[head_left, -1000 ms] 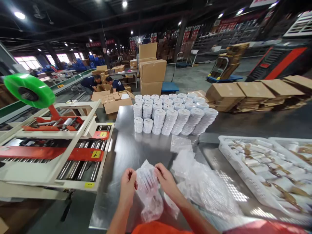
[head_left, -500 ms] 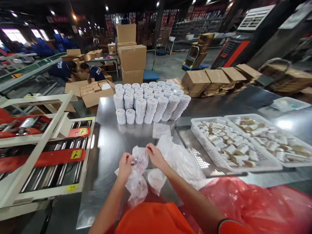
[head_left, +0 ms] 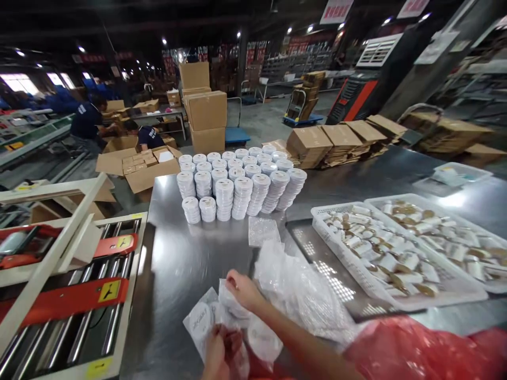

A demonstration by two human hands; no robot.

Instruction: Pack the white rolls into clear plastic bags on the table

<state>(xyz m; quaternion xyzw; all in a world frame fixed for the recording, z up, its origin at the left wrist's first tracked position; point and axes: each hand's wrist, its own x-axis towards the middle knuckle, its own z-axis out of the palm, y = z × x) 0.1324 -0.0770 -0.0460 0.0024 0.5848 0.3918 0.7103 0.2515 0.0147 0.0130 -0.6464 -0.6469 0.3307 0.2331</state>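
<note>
My left hand (head_left: 218,349) is closed on the lower part of a clear plastic bag (head_left: 232,323) at the near edge of the steel table (head_left: 186,258). My right hand (head_left: 242,288) pinches the bag's upper edge. Round white packets (head_left: 199,321) show through the plastic and lie beside it. A heap of clear plastic bags (head_left: 303,293) lies just right of my right hand. Stacks of white round discs (head_left: 240,182) stand in rows at the far side of the table.
Two white trays (head_left: 396,301) hold several small white and brown items at the right. A red plastic bag (head_left: 420,351) lies near right. A roller conveyor machine (head_left: 71,285) stands left. Cardboard boxes (head_left: 206,113) and two people (head_left: 89,119) are beyond the table.
My left hand has dropped toward the near edge with the bag's bottom, while my right hand stays on its top. The view has shifted right and tilted.
</note>
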